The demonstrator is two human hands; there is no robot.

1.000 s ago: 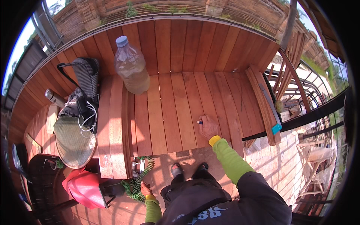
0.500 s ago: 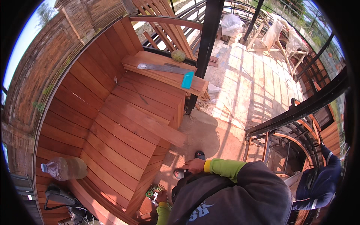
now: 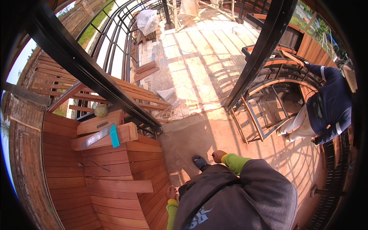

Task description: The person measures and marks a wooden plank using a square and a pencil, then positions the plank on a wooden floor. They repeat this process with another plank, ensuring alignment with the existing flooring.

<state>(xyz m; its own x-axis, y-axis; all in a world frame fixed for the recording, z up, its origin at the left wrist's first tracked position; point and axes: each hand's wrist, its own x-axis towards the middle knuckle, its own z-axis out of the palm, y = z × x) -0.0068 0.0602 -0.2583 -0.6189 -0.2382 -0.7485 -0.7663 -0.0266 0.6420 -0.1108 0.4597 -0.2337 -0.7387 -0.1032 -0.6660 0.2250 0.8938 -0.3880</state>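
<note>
My right hand (image 3: 218,156) is closed on a small dark pen-like object, held out above the floor. My left hand (image 3: 171,193) hangs low beside my body with loosely bent fingers apart and nothing visible in it, near the curved wooden bench (image 3: 145,199). A loose board (image 3: 115,185) lies across the bench. Farther along, a metal square with a turquoise handle (image 3: 114,136) rests on stacked boards (image 3: 129,131), with a round mottled green object (image 3: 101,110) behind them.
Black steel posts (image 3: 264,53) frame a pale sunlit floor (image 3: 199,69) with plank piles (image 3: 145,71) and wrapped materials (image 3: 146,22). At right, a person in dark blue (image 3: 326,103) bends over curved steel-and-wood frames (image 3: 281,86). A brick wall (image 3: 27,153) runs along the left.
My view has turned right, from the bench toward the sunlit floor and the other person; the bottle has left view. My right hand has come off the bench; the green hose is out of sight.
</note>
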